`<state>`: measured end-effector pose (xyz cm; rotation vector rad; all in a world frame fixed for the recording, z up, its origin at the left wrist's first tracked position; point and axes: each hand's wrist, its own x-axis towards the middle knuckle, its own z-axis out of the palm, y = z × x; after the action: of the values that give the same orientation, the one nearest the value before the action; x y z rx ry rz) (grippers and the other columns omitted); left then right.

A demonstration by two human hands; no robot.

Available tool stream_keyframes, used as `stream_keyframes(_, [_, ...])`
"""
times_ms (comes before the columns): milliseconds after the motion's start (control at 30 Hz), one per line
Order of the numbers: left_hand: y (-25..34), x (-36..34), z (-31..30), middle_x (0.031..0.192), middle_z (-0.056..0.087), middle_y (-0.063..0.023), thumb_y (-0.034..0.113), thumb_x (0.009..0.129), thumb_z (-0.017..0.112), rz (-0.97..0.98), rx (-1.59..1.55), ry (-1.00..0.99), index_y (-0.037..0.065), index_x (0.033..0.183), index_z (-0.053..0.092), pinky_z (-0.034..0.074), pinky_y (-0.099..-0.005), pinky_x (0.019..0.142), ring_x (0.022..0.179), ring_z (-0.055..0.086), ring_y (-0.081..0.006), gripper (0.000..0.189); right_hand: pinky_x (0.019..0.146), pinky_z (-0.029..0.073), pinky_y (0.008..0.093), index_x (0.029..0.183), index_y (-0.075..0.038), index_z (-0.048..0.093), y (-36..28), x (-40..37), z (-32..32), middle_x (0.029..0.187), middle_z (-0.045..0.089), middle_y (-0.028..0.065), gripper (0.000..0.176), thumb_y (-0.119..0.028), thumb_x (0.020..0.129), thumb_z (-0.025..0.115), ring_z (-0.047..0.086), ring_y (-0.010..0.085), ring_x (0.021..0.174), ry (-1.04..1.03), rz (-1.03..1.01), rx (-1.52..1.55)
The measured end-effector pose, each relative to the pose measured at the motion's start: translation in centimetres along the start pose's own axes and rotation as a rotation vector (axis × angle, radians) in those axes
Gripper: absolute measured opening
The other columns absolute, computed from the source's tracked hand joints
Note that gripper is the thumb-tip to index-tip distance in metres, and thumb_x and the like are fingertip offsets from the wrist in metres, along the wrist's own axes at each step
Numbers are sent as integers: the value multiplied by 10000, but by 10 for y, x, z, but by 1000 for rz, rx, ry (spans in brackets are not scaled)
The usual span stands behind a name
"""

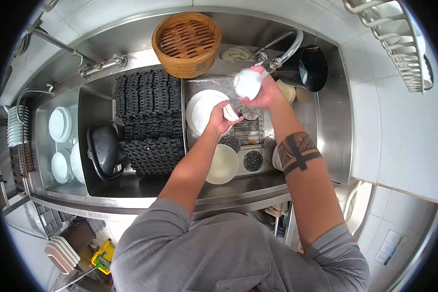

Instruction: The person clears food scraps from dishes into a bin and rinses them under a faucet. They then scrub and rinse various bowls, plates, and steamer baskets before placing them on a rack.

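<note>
Shows a round white ceramic-looking bowl (246, 84) gripped in right hand (264, 91), just short of a curved metal tap (295, 46), and a small white item (230, 113) of unclear kind gripped in left hand (221, 119). Likely handles as stiff, slippery and breakable, best held at rim and base. Includes, bodyward of left hand, a round cream-coloured bowl (222, 165), yellowish inside.

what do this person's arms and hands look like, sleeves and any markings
Both the left hand and right hand are bare, with no gloves. The grey shirt has short sleeves. The right forearm carries a dark tattoo: a finely patterned area, with a solid band crossed by a bar. No marking shows on the left forearm.
</note>
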<state>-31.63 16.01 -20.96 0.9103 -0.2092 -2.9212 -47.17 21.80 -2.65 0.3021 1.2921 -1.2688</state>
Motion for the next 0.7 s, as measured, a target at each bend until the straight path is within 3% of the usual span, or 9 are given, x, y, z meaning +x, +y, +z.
stream_keyframes(133, [6,19,18,1264,622,-118,276,1038,498,3,76,-47,125,1366,531,556,-584,900,1091,646,-296,362,579,462,383,1113,-175,641,15,-6,-12,1005,679,56,481,-587,869,593,624,304,882,-143,-6,245])
stream_keyframes(167, [8,30,25,1153,648,-97,252,1047,499,24,56,-31,78,1338,535,579,-543,797,982,659,-274,341,570,463,380,1118,-172,642,19,-6,-18,1008,677,55,495,-596,869,587,627,302,899,-239,-39,269])
stream_keyframes(300, [22,41,68,1131,677,-89,212,1016,576,10,374,-112,64,1318,553,589,-498,735,941,682,-247,338,558,462,374,1151,-164,640,36,-40,-33,1044,682,62,483,-560,880,596,628,304,970,-98,-76,63])
stream_keyframes(400, [17,60,87,1106,693,-132,128,960,655,160,853,82,52,1290,580,603,-455,692,912,700,-238,346,593,509,381,1193,-155,632,50,-46,-38,1156,673,73,578,-578,804,691,610,312,1087,80,-138,-247])
stream_keyframes(467, [19,63,85,1079,687,-164,42,900,697,310,804,12,48,1304,577,613,-424,711,933,702,-233,422,759,557,462,1253,-139,617,55,-45,-20,1309,634,116,760,-599,676,798,578,320,1209,550,-421,-956])
stream_keyframes(533, [13,74,64,1133,673,-213,95,932,659,212,396,-98,56,1322,572,619,-432,740,923,713,-260,402,951,502,542,1299,-105,601,51,-40,-10,1435,552,177,942,-611,549,862,503,339,1336,522,-704,-1567])
stream_keyframes(567, [20,86,45,1232,652,-191,199,981,613,-85,221,-340,80,1332,560,611,-472,795,958,709,-294,374,965,477,522,1291,-146,631,49,-42,-1,1380,588,155,823,-568,610,818,543,334,1282,608,-669,-1651])
stream_keyframes(600, [14,69,47,1232,652,-191,199,981,613,-108,235,-334,80,1332,560,611,-472,795,958,709,-294,374,979,452,501,1284,-187,661,48,-40,8,1325,623,133,708,-524,672,774,583,328,1228,691,-635,-1737])
stream_keyframes(700, [3,26,68,1274,657,-107,292,1026,542,-58,290,2,129,1324,572,565,-591,873,1113,660,-337,341,880,493,519,1246,-184,654,32,-7,7,1213,660,124,590,-530,771,701,609,339,1124,658,-558,-1567])
